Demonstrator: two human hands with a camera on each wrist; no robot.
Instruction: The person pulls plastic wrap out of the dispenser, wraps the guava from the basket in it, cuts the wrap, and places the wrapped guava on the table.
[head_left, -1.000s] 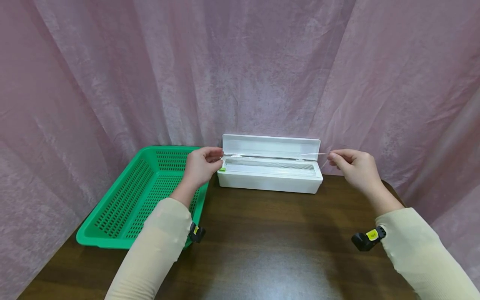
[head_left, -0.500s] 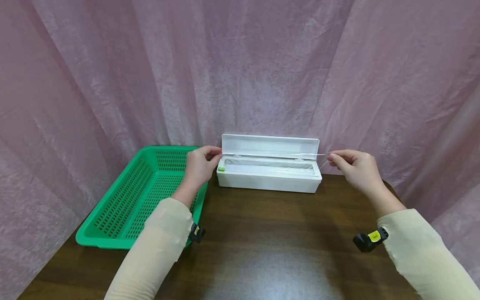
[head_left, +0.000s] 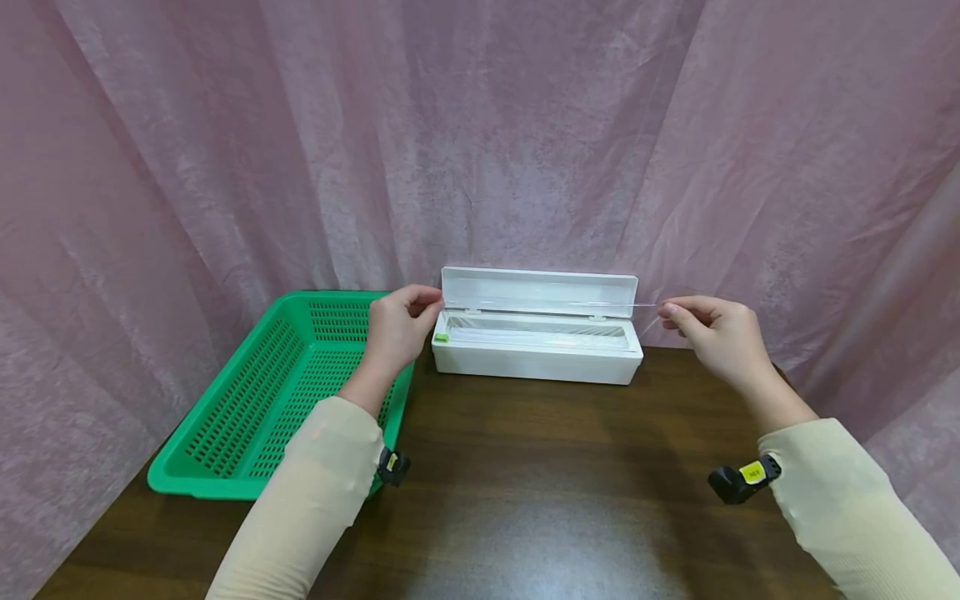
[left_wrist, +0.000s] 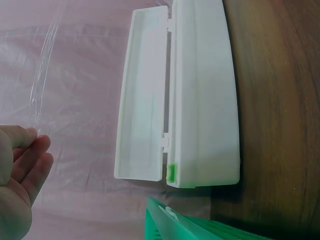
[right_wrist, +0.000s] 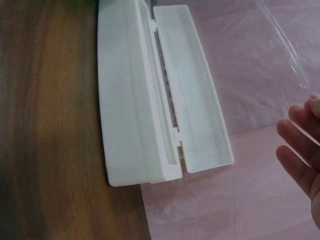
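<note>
A white cling film dispenser box [head_left: 536,364] stands on the table with its lid [head_left: 540,287] raised at the back. A green slider [head_left: 442,337] sits at its left end. Above the box, a clear strip of cling film [left_wrist: 42,75] stretches between the two hands. My left hand [head_left: 401,329] pinches one corner between thumb and index finger, just left of the lid. Beyond the right end of the box, my right hand [head_left: 723,337] pinches the opposite corner. Whether the film still joins the roll inside is hard to tell, since it is nearly invisible.
A green plastic basket [head_left: 213,392] stands on the left of the table, partly under my left forearm. Brown wooden tabletop [head_left: 540,467] lies in front of the box. A pink curtain [head_left: 480,142] hangs close behind the lid.
Both hands have drawn slightly apart, and the film's edge between them looks straighter and a little higher. The box and basket stay put, with only a slight shift of the head view.
</note>
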